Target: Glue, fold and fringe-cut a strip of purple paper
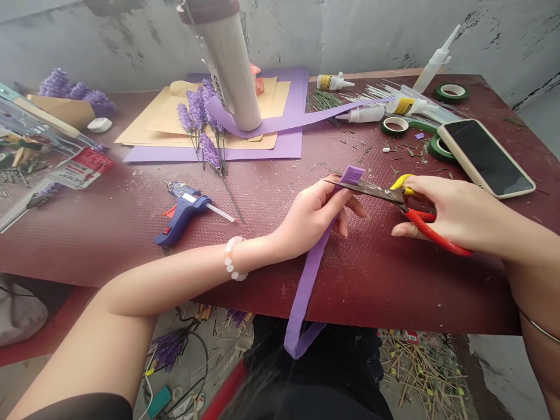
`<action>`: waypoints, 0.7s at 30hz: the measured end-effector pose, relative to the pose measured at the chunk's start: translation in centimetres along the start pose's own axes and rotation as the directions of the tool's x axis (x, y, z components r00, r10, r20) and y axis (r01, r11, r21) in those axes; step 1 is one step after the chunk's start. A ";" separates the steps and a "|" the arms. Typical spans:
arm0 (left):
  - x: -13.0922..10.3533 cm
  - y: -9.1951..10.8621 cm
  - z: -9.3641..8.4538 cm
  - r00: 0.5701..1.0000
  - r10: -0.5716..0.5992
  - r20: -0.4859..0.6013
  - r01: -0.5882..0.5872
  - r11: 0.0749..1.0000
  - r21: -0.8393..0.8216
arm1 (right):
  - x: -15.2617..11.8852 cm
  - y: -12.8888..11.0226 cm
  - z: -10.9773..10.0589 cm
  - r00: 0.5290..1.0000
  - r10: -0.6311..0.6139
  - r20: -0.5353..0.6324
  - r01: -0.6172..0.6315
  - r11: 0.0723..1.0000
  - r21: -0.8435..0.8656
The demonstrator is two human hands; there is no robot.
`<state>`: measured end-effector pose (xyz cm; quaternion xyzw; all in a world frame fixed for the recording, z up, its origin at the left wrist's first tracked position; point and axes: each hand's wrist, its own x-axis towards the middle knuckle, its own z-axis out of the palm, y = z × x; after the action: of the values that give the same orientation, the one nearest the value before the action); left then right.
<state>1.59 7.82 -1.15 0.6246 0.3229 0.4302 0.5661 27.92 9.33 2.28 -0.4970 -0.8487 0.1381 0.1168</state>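
My left hand [312, 219] pinches a long purple foam strip [308, 280] near its upper end. The strip hangs over the table's front edge and loops back below it. My right hand [446, 213] grips scissors [394, 195] with yellow and red handles. Their blades lie across the strip's fringed top end [352, 173], just above my left fingers.
A blue glue gun [184, 213] lies left of my hands on the dark red table [385, 280]. Purple lavender stems [205, 128], paper sheets, a white tube [234, 70], glue bottles, green tape rolls [450, 91] and a phone [485, 157] sit farther back.
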 end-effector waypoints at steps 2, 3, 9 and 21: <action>0.0 0.0 0.0 1.000 0.017 0.005 -0.017 1.000 0.000 | 0.0 -0.1 0.1 1.000 -0.022 -0.011 0.023 1.000 0.004; 0.0 0.0 0.0 1.000 0.028 0.006 -0.028 1.000 -0.007 | 0.0 0.0 0.1 0.999 -0.032 -0.014 0.032 0.999 0.006; -0.1 0.0 0.1 0.999 0.038 0.005 -0.038 0.999 -0.024 | -0.3 0.7 0.6 0.994 -0.089 -0.069 0.086 0.995 -0.048; -0.1 0.4 0.1 1.000 -0.011 -0.001 0.011 0.998 0.057 | -0.8 1.4 1.0 0.979 -0.160 -0.130 0.144 0.982 -0.126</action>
<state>1.60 7.68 -0.80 0.6386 0.3389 0.4178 0.5502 29.10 9.16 0.79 -0.4450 -0.8806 0.0441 0.1569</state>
